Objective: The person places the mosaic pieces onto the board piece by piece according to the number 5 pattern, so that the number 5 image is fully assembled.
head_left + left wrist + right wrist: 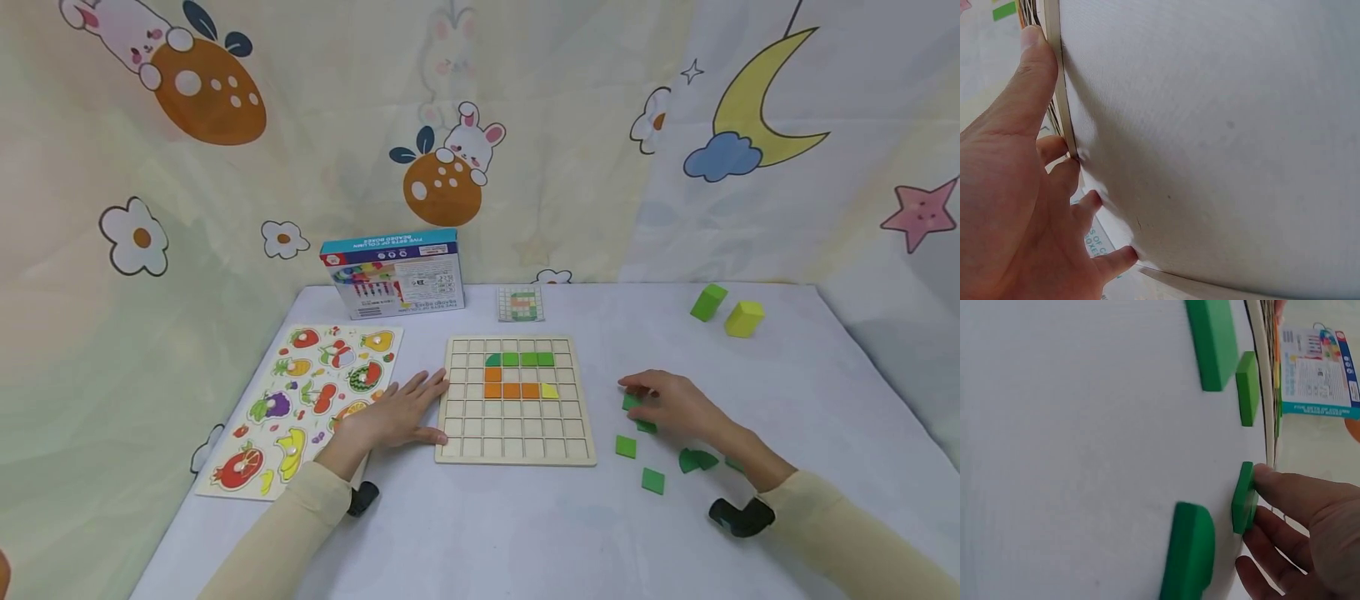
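A square wooden grid board lies mid-table, with green, orange and yellow tiles in some cells. My left hand spreads its fingers at the board's left side; thumb and fingertips touch its edge, as the left wrist view also shows. To the right of the board, my right hand bends over loose green tiles. In the right wrist view, thumb and fingers pinch the ends of a green tile, with another partly hidden behind it. Nearby lie two green square tiles and rounded green pieces.
A fruit puzzle board lies at the left, partly under my left forearm. At the back stand a printed cardboard box and a small pattern card. Green and yellow-green blocks are at the far right.
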A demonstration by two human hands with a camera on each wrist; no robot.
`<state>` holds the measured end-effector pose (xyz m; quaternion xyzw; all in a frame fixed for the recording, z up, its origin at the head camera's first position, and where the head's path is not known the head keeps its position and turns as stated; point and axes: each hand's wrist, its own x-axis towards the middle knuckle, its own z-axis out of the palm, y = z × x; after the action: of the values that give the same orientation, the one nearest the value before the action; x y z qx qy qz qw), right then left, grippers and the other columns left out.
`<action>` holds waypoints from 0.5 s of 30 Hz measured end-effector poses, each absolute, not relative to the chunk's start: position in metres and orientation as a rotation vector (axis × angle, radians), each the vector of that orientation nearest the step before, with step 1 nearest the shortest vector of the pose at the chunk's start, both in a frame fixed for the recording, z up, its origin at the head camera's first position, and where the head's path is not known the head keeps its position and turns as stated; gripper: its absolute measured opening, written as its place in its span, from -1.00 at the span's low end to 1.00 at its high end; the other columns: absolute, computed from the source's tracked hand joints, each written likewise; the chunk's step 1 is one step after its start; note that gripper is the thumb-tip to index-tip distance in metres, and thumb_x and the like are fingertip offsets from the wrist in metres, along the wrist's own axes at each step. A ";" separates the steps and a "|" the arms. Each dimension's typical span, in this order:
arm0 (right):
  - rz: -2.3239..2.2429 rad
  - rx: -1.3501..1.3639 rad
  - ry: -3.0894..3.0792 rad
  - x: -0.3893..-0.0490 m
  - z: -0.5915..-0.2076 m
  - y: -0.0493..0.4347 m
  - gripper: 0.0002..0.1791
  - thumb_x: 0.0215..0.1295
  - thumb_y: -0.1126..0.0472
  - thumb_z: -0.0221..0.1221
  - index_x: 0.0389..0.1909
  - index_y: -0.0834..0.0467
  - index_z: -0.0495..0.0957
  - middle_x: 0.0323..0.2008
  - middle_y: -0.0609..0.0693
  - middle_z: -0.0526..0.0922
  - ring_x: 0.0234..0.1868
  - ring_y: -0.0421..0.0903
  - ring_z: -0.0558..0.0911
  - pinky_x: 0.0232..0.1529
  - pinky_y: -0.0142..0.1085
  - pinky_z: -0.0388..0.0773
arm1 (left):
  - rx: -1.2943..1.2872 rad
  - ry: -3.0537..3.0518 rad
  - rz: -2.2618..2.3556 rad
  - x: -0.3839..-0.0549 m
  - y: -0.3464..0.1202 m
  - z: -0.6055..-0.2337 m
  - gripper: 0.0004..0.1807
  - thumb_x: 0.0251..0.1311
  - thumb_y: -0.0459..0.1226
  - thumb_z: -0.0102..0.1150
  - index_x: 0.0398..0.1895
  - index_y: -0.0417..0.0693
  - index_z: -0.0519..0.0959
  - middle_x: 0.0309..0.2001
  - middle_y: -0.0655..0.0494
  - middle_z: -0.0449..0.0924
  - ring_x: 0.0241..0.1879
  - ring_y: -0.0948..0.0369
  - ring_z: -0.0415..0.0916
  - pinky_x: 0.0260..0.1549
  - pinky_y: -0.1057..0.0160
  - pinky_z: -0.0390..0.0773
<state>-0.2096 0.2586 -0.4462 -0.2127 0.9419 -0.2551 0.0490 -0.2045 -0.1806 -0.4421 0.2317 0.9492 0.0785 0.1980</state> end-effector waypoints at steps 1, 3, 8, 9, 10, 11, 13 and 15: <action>-0.776 -0.651 2.876 -0.209 -0.447 0.258 -0.48 0.11 0.25 0.37 0.13 0.26 0.54 -0.10 0.05 0.68 -0.10 -0.03 0.60 -0.05 -0.10 0.63 | 0.647 2.656 0.221 -0.204 -0.180 -0.442 0.03 0.12 0.30 0.09 0.56 0.11 -0.06 0.59 0.15 -0.29 0.56 -0.03 -0.28 0.43 -0.29 -0.06; -0.772 -0.653 2.889 -0.209 -0.449 0.257 -0.48 0.10 0.26 0.37 0.12 0.27 0.54 -0.11 0.05 0.68 -0.11 -0.03 0.60 -0.06 -0.10 0.63 | 0.645 2.655 0.222 -0.204 -0.180 -0.442 0.03 0.12 0.30 0.09 0.56 0.12 -0.06 0.59 0.15 -0.29 0.56 -0.03 -0.29 0.43 -0.29 -0.07; -0.762 -0.641 2.917 -0.208 -0.450 0.253 -0.49 0.10 0.29 0.37 0.11 0.26 0.55 -0.14 0.06 0.69 -0.11 -0.01 0.62 -0.06 -0.10 0.64 | 0.646 2.652 0.238 -0.204 -0.181 -0.441 0.03 0.12 0.29 0.11 0.55 0.11 -0.05 0.59 0.14 -0.28 0.56 -0.03 -0.29 0.43 -0.29 -0.07; -0.764 -0.641 2.918 -0.208 -0.449 0.253 -0.50 0.11 0.29 0.37 0.11 0.27 0.55 -0.14 0.06 0.69 -0.12 -0.01 0.62 -0.06 -0.10 0.64 | 0.646 2.652 0.240 -0.204 -0.181 -0.441 0.03 0.12 0.29 0.11 0.55 0.11 -0.05 0.59 0.14 -0.27 0.56 -0.03 -0.29 0.43 -0.29 -0.08; -0.760 -0.638 2.922 -0.207 -0.450 0.253 -0.50 0.11 0.29 0.36 0.11 0.27 0.55 -0.14 0.06 0.69 -0.12 -0.01 0.62 -0.05 -0.10 0.64 | 0.645 2.652 0.238 -0.204 -0.181 -0.441 0.03 0.12 0.29 0.10 0.55 0.11 -0.05 0.59 0.14 -0.27 0.56 -0.03 -0.29 0.43 -0.29 -0.08; -0.760 -0.634 2.922 -0.207 -0.450 0.252 -0.50 0.11 0.29 0.36 0.11 0.26 0.55 -0.14 0.06 0.69 -0.11 -0.01 0.62 -0.05 -0.10 0.64 | 0.644 2.652 0.237 -0.204 -0.181 -0.441 0.03 0.12 0.29 0.10 0.55 0.11 -0.05 0.59 0.14 -0.27 0.56 -0.03 -0.29 0.43 -0.29 -0.08; -0.769 -0.637 2.917 -0.207 -0.448 0.251 -0.50 0.11 0.30 0.36 0.12 0.27 0.54 -0.13 0.06 0.69 -0.10 0.00 0.63 -0.04 -0.09 0.64 | 0.643 2.653 0.236 -0.204 -0.181 -0.442 0.03 0.12 0.30 0.10 0.55 0.11 -0.05 0.59 0.14 -0.27 0.56 -0.03 -0.29 0.43 -0.29 -0.07; -0.769 -0.649 2.921 -0.207 -0.447 0.249 -0.50 0.11 0.30 0.36 0.12 0.26 0.54 -0.14 0.05 0.68 -0.10 0.00 0.63 -0.03 -0.09 0.63 | 0.639 2.653 0.237 -0.204 -0.181 -0.442 0.03 0.11 0.30 0.09 0.55 0.12 -0.05 0.59 0.15 -0.27 0.56 -0.03 -0.29 0.43 -0.29 -0.08</action>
<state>-0.2071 0.2494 -0.4471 -0.2098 0.9452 -0.2490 0.0259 -0.2045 -0.1813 -0.4423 0.2285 0.9490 0.0847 0.1999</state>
